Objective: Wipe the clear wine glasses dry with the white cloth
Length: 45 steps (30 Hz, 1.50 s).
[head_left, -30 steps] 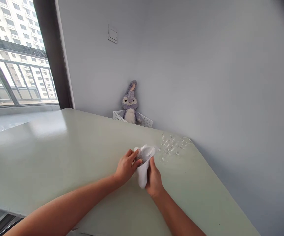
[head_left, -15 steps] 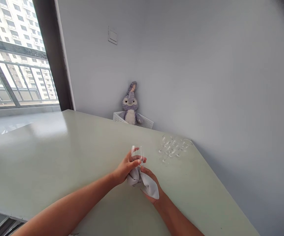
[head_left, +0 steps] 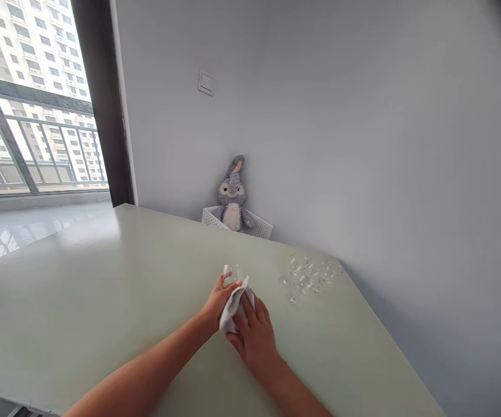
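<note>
My left hand (head_left: 219, 302) is wrapped round a clear stemmed glass (head_left: 233, 272), whose rim shows above the fingers. A white cloth (head_left: 229, 313) lies against the lower part of the glass. My right hand (head_left: 256, 333) presses on the cloth from the right, back of the hand up, fingers over the fabric. The cloth and fingers hide the stem and foot of the glass. Both hands are above the pale table (head_left: 163, 255).
Several clear glasses (head_left: 304, 278) stand close together near the table's right back edge. Behind the table, a purple plush rabbit (head_left: 233, 202) sits in a white perforated basket (head_left: 261, 229) against the wall. A window is at the left.
My right hand has turned from palm up under the glass to back up over the cloth. The cloth has bunched up round the glass. The view has tilted slightly upward.
</note>
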Each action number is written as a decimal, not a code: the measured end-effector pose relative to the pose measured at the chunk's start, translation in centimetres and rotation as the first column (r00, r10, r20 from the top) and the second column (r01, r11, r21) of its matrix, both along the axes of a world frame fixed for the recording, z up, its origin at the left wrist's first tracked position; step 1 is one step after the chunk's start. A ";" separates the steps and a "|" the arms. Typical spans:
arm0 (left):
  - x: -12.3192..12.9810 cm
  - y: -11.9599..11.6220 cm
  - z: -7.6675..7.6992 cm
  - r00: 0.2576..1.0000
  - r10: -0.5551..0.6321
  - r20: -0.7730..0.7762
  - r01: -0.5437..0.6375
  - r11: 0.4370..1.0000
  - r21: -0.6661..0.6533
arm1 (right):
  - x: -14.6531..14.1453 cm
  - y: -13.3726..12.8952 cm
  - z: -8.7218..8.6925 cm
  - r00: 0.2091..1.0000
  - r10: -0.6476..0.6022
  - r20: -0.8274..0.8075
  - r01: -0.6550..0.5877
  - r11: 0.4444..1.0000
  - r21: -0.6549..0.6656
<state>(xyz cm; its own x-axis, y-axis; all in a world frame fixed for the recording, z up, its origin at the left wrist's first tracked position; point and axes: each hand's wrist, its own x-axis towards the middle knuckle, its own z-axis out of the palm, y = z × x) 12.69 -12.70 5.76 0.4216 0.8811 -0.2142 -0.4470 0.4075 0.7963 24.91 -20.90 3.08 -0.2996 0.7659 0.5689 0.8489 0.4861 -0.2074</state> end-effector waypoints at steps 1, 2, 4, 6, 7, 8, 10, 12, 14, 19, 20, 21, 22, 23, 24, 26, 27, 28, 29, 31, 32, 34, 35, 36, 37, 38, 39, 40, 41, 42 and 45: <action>0.1 0.0 0.0 1.000 0.001 0.014 -0.001 0.999 -0.042 | -0.1 0.2 -0.2 0.998 -0.022 0.066 0.020 0.999 0.035; 0.1 -0.1 -0.1 0.999 0.009 0.032 -0.007 0.997 -0.075 | -0.2 0.4 -0.4 0.993 -0.049 0.103 0.042 0.997 0.067; 0.3 -0.2 -0.1 0.995 0.034 0.092 -0.024 0.993 -0.113 | 0.1 0.8 -0.8 0.988 -0.109 0.111 0.096 0.989 0.112; 0.4 -0.3 -0.1 0.984 0.050 0.169 -0.029 0.992 -0.125 | 0.6 1.1 -1.2 0.986 -0.140 0.096 0.129 0.985 0.113; 0.5 -0.4 -0.1 0.978 0.048 0.205 -0.023 0.992 -0.121 | 1.0 1.2 -1.3 0.985 -0.146 0.095 0.136 0.985 0.103; 0.6 -0.4 -0.1 0.972 0.038 0.231 -0.013 0.994 -0.108 | 1.3 1.2 -1.3 0.984 -0.149 0.100 0.139 0.986 0.093; 0.5 -0.4 0.1 0.966 0.018 0.256 -0.005 0.999 -0.051 | 1.8 1.1 -1.1 0.977 -0.178 0.119 0.170 0.982 0.077; 0.2 0.0 0.5 0.968 0.036 0.250 -0.048 0.998 0.041 | 2.0 0.6 -0.7 0.955 -0.258 0.148 0.259 0.966 0.017; -0.5 0.6 0.9 0.970 0.116 0.212 -0.154 0.972 0.175 | 2.0 -0.2 -0.1 0.932 -0.298 0.208 0.321 0.943 -0.089; -2.5 1.8 2.0 0.911 0.410 -0.046 -0.310 0.753 0.580 | 1.6 -2.1 3.4 0.945 -0.263 0.193 0.293 0.946 -0.142; -2.6 1.7 2.1 0.896 0.434 -0.091 -0.281 0.716 0.639 | 1.5 -2.3 4.4 0.941 -0.310 0.134 0.326 0.938 -0.117; -2.5 1.3 2.3 0.890 0.439 -0.122 -0.241 0.682 0.690 | 1.4 -2.3 5.3 0.935 -0.349 0.066 0.354 0.929 -0.104; -2.2 0.8 2.4 0.894 0.425 -0.142 -0.190 0.648 0.737 | 1.1 -2.4 6.1 0.931 -0.364 -0.004 0.361 0.926 -0.111; -1.8 0.1 2.5 0.907 0.392 -0.155 -0.133 0.616 0.776 | 0.8 -2.3 6.8 0.932 -0.354 -0.073 0.343 0.929 -0.137; -1.4 -0.7 2.6 0.925 0.341 -0.168 -0.069 0.587 0.807 | 0.5 -2.3 7.3 0.935 -0.326 -0.141 0.299 0.937 -0.181; -0.3 -2.5 2.9 0.956 0.209 -0.207 0.064 0.537 0.841 | -0.2 -2.2 7.6 0.928 -0.258 -0.271 0.182 0.944 -0.276; 0.1 -3.4 3.1 0.961 0.145 -0.236 0.131 0.514 0.848 | -0.4 -2.2 7.5 0.917 -0.231 -0.326 0.129 0.943 -0.307; 0.4 -4.1 3.3 0.957 0.094 -0.276 0.198 0.485 0.852 | -0.5 -2.3 7.3 0.905 -0.210 -0.370 0.088 0.943 -0.321; 0.7 -4.6 3.5 0.943 0.063 -0.327 0.267 0.443 0.856 | -0.4 -2.5 6.9 0.891 -0.202 -0.406 0.068 0.945 -0.321; 0.8 -4.8 3.7 0.893 0.073 -0.444 0.398 0.330 0.856 | 0.6 -3.2 6.2 0.855 -0.235 -0.463 0.092 0.946 -0.310; 0.7 -4.6 3.6 0.860 0.104 -0.499 0.456 0.278 0.845 | 1.5 -3.7 5.7 0.827 -0.278 -0.488 0.133 0.941 -0.311; 0.2 -3.4 2.9 0.780 0.202 -0.592 0.546 0.243 0.802 | 4.1 -4.4 4.9 0.743 -0.409 -0.530 0.261 0.906 -0.333; -0.1 -2.6 2.2 0.731 0.260 -0.631 0.574 0.267 0.774 | 5.7 -4.7 4.5 0.691 -0.475 -0.544 0.330 0.878 -0.348; -0.5 -1.7 1.4 0.673 0.318 -0.668 0.591 0.312 0.744 | 7.5 -4.9 4.0 0.640 -0.535 -0.552 0.395 0.845 -0.361; -0.8 -0.9 0.4 0.609 0.377 -0.698 0.591 0.370 0.716 | 9.2 -4.9 3.4 0.599 -0.581 -0.552 0.446 0.814 -0.372; -1.1 -0.2 -0.6 0.545 0.417 -0.727 0.591 0.425 0.686 | 10.9 -4.8 2.8 0.564 -0.621 -0.544 0.494 0.782 -0.379; -1.3 0.4 -1.6 0.489 0.441 -0.753 0.587 0.472 0.658 | 12.4 -4.5 2.2 0.541 -0.656 -0.526 0.530 0.752 -0.392; -1.5 0.9 -2.6 0.442 0.454 -0.774 0.587 0.506 0.632 | 13.8 -4.0 1.5 0.524 -0.690 -0.500 0.560 0.721 -0.408; -1.7 1.2 -3.4 0.408 0.464 -0.787 0.595 0.519 0.614 | 15.0 -3.5 0.9 0.509 -0.719 -0.474 0.583 0.693 -0.425; -1.8 1.4 -4.1 0.386 0.472 -0.793 0.610 0.514 0.603 | 15.9 -2.9 0.3 0.497 -0.741 -0.451 0.597 0.670 -0.441; -1.8 1.4 -5.3 0.365 0.498 -0.787 0.668 0.449 0.594 | 17.7 -0.8 -0.9 0.477 -0.772 -0.420 0.608 0.634 -0.477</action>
<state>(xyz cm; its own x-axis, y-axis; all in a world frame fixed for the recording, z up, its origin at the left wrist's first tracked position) 10.89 -11.26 0.51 0.6033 0.7643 0.2277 0.6256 -0.6307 0.4592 42.59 -21.69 2.16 0.6841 0.7014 0.2000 0.5689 -0.3415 -0.7482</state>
